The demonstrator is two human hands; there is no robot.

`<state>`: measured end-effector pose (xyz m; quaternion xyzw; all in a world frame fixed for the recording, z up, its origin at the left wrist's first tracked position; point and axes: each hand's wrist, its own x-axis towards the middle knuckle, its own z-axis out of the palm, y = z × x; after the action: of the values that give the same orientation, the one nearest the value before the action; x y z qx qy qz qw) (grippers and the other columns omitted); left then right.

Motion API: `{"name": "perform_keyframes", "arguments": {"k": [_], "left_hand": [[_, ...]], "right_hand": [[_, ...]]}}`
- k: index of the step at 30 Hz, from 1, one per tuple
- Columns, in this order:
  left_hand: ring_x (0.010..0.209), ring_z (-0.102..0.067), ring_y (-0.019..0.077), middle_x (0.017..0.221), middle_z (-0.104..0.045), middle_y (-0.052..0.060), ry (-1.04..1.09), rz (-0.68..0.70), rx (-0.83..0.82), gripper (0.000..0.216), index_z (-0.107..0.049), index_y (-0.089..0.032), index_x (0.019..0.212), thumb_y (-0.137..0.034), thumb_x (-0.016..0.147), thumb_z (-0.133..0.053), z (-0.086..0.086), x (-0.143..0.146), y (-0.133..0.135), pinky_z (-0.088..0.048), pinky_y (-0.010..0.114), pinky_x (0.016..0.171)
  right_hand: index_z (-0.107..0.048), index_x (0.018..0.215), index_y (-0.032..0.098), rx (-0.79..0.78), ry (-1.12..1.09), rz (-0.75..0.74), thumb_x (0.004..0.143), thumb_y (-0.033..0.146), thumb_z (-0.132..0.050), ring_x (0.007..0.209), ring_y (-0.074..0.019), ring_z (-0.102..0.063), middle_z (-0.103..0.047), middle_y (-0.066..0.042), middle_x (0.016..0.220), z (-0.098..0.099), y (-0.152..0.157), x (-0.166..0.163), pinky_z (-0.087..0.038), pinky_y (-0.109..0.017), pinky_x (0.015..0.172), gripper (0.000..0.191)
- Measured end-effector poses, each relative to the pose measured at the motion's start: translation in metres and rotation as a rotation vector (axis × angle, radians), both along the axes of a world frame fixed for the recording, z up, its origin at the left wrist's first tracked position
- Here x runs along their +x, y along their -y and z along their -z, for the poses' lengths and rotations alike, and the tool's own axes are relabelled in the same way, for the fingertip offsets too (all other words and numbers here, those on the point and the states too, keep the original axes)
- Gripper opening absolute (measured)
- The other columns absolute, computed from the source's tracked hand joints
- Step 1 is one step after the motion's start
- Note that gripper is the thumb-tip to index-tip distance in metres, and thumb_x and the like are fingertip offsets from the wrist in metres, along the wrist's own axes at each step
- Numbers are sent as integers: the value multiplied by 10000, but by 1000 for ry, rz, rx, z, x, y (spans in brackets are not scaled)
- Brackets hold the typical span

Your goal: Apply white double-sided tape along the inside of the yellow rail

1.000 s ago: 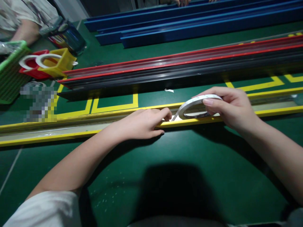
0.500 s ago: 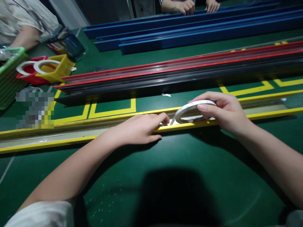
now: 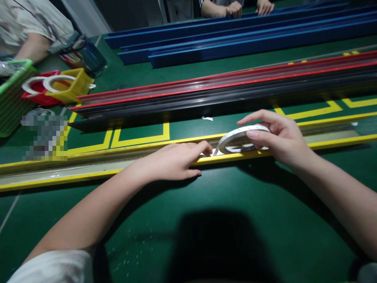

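Note:
A long yellow-edged channel profile [image 3: 88, 169] lies across the green table in front of me. My right hand [image 3: 279, 137] grips a thin white tape roll [image 3: 235, 135] held just over the channel, thumb on its near rim, index finger lifted. A short length of tape runs from the roll down to my left hand [image 3: 176, 159], whose fingertips press it into the channel, fingers curled down against the profile.
Behind the channel lies a stack of red and black profiles [image 3: 224, 88], then several blue profiles [image 3: 235, 39]. At far left are a yellow bin [image 3: 73, 82] with tape rolls, a red bin [image 3: 35, 96] and a green basket [image 3: 11, 102]. Other people's hands [image 3: 235, 8] rest on the blue profiles.
The view has tilted slightly, bringing other people's hands into sight at the top. My right index finger has lifted off the roll. Both hands stay at the same spot on the channel.

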<state>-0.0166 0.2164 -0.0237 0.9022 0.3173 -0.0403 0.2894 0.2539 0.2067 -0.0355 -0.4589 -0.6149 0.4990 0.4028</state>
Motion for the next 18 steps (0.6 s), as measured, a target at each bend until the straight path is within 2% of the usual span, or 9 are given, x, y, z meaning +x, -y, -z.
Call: {"name": "perform_keyframes", "arguments": {"k": [6, 9, 14, 18], "left_hand": [[1027, -605, 193, 1206, -608, 10, -1, 20, -9, 479, -404, -283, 1261, -319, 835, -619, 1, -2, -1, -436, 263, 798], [1040, -602, 202, 1227, -602, 20, -8, 33, -14, 504, -387, -288, 1295, -330, 845, -610, 2, -3, -1, -439, 276, 819], [1066, -598, 206, 1244, -599, 29, 6, 36, -13, 509, -385, -283, 1314, -320, 854, -600, 2, -2, -1, -439, 272, 827], [1029, -601, 196, 1191, -618, 13, 15, 30, -8, 490, -414, -282, 1287, -319, 841, -613, 2, 0, -1, -438, 260, 799]], "right_hand": [[-606, 979, 228, -36, -149, -28, 787, 176, -621, 447, -86, -352, -478, 49, 535, 5, -1, 3, -227, -247, 437, 199], [-570, 981, 230, -61, -193, -77, 763, 122, -563, 441, -85, -341, -477, 56, 524, 6, -1, 5, -217, -238, 444, 243], [-547, 1005, 222, -54, -145, -124, 766, 89, -521, 477, -88, -428, -555, 47, 571, 5, -2, 6, -312, -215, 473, 275], [-522, 1153, 217, -88, -49, -176, 831, 205, -608, 572, -121, -563, -677, -6, 751, 2, -3, 5, -409, -223, 494, 334]]}}
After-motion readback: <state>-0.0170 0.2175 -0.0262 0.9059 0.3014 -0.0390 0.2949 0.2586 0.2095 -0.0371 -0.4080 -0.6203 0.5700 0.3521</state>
